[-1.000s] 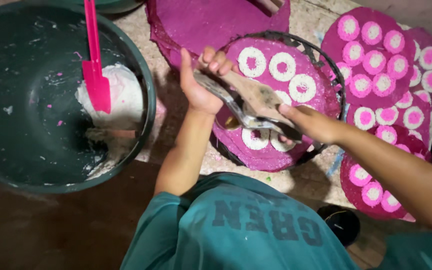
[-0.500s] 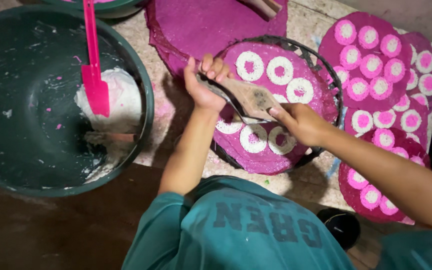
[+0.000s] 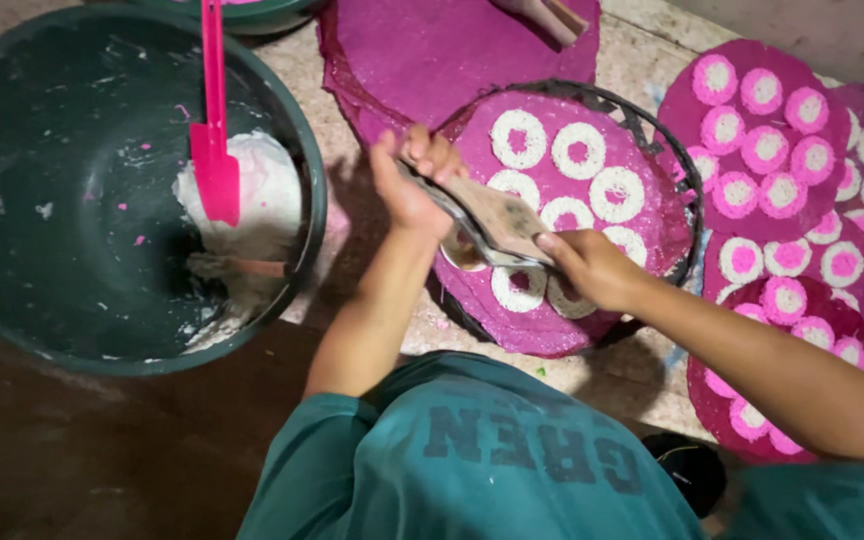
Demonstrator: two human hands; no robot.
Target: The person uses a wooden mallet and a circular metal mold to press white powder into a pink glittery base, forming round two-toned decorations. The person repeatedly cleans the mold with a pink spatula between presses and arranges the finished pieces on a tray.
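Note:
Both my hands hold a flat, dough-smeared spatula-like tool (image 3: 492, 218) over a round magenta cloth (image 3: 642, 225) laid on a dark wire rack (image 3: 690, 180). My left hand (image 3: 410, 175) grips the tool's far end. My right hand (image 3: 590, 268) grips its near end. White ring-shaped pieces with pink centres (image 3: 579, 150) lie in rows on the cloth. Part of the near row is hidden under the tool and hands.
A big dark green basin (image 3: 62, 190) at left holds white dough (image 3: 257, 195) and a pink spatula (image 3: 214, 150). More magenta cloths with ringed pieces (image 3: 787, 140) lie at right. A plain magenta cloth (image 3: 452, 45) lies behind. My teal shirt fills the bottom.
My hands and the tool have shifted slightly toward the near edge of the cloth. More white rings show on the cloth than a second ago.

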